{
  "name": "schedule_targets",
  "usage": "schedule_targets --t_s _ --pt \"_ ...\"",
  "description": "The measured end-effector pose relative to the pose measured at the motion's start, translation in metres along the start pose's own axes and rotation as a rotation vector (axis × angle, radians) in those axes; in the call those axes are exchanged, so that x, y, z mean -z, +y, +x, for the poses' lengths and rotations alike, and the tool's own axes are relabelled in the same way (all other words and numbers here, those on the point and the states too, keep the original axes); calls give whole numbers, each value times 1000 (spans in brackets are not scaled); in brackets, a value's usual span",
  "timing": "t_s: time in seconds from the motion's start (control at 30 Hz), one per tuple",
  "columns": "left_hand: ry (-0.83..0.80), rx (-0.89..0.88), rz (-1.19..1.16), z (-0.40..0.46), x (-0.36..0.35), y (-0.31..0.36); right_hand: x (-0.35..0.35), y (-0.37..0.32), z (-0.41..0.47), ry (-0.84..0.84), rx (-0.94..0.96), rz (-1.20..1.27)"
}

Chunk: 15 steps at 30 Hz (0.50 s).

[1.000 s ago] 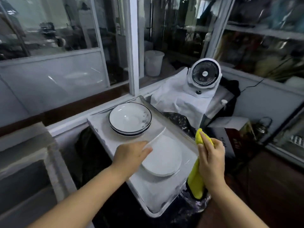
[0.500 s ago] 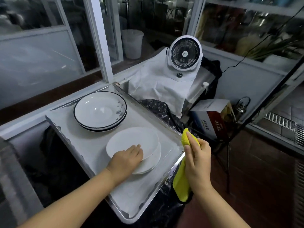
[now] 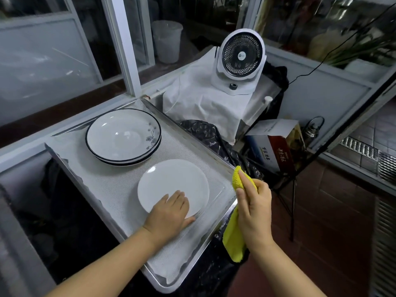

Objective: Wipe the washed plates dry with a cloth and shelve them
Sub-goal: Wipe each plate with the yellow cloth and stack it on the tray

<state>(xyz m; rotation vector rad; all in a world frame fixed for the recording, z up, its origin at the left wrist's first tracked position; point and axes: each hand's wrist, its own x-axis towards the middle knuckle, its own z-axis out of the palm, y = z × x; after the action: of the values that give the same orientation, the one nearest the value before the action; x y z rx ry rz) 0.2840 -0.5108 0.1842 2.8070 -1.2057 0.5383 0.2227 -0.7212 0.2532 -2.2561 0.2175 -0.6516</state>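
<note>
Head view: left hand (image 3: 169, 213) laid flat, fingers straight, on the near edge of a plain white plate (image 3: 173, 185), topmost of a small stack at the 5 o'clock part of a lined metal tray (image 3: 192, 273). Right hand (image 3: 254, 211) clenched around a yellow cloth (image 3: 233, 239), held just off the tray's right rim, at 3 o'clock from the plate. Dark-rimmed floral plates (image 3: 123, 137) stacked at 11 o'clock on the tray. White desk fan (image 3: 241, 61) upright on white fabric (image 3: 199, 99) at 1 o'clock; cardboard box (image 3: 272, 146) below it.
</note>
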Motion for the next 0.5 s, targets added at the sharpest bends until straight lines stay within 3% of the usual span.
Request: schedule_targets --t_s 0.37,0.5 --pt "-112 123 -92 2 1 4 -11 -7 -4 -44 47 -14" --pt "-85 161 -106 -3 15 -2 -17 -22 -4 -64 116 -34"
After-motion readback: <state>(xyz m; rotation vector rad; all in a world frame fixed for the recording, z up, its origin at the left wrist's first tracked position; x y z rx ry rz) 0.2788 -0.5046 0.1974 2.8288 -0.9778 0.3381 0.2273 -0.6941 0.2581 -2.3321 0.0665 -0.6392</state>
